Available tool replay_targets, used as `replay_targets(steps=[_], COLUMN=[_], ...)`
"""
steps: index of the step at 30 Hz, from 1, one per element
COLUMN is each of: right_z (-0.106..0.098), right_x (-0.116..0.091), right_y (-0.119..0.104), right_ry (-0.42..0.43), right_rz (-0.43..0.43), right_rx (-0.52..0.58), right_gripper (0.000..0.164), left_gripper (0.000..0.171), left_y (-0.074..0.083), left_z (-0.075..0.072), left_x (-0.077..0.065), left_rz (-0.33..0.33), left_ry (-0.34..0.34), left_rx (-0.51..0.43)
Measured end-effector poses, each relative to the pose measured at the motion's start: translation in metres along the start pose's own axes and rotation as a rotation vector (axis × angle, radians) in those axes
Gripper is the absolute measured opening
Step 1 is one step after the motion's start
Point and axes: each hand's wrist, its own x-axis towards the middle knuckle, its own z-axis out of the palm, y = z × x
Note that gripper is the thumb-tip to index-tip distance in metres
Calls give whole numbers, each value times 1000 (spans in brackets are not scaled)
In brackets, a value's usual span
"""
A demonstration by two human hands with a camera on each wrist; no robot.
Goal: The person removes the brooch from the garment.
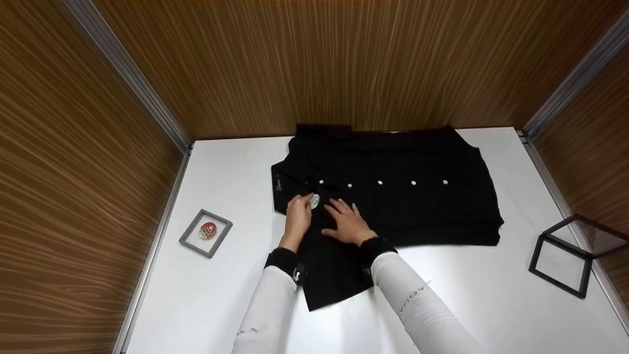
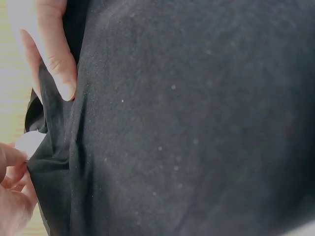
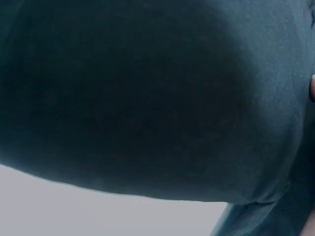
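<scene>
A black short-sleeved shirt [image 1: 408, 211] with a row of white buttons lies on its side across the white table, collar to the left. Near the collar my left hand [image 1: 297, 216] pinches a small round silvery disc [image 1: 314, 200], perhaps the back of a badge. In the left wrist view the disc [image 2: 30, 142] sits at a fold of the black cloth, partly covered by it; whether it is fastened cannot be seen. My right hand [image 1: 348, 223] rests on the shirt just beside it, fingers spread. The right wrist view shows mostly dark cloth and a bit of fingertip.
A red round badge [image 1: 208, 230] lies inside a grey square frame [image 1: 220, 242] at the left. On the right, a dark hinged frame case [image 1: 557, 283] stands unfolded against the side wall. Wood-grain panels [image 1: 314, 64] enclose the table's back and sides.
</scene>
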Motion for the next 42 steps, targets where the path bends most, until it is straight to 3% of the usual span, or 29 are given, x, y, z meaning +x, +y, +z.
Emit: replay_targets(steps=[4, 7, 15, 19, 22, 26, 34, 38, 42], right_z=[0, 0, -1, -2, -2, -4, -5, -7, -13], right_x=[1, 2, 0, 2, 4, 7, 9, 9, 10], right_y=[1, 2, 0, -1, -2, -2, -1, 2, 8], right_ry=[-2, 2, -6, -8, -14, -27, -60, -60, 0], right_rz=[4, 3, -1, -1, -3, 3, 24, 25, 35], right_rx=[-7, -5, -12, -2, 21, 35, -4, 69, 210], right_gripper=[78, 78, 81, 82, 82, 84, 88, 91, 87], left_gripper=[27, 26, 26, 28, 28, 28, 28, 28, 28], left_y=[-3, -7, -18, -23, -26, -28, -27, -24, -17], left_z=[-2, -2, -5, -7, -10, -10, -12, -13, -14], left_x=[-1, -2, -4, -1, 2, 4, 7, 7, 9], left_rz=[1, -38, -304, -433, -488, -504, -476, -491, -499], left_ry=[15, 30, 150, 167, 177, 182, 187, 179, 170], left_rx=[-7, -51, -276, -363, -397, -386, -404, -455, -541])
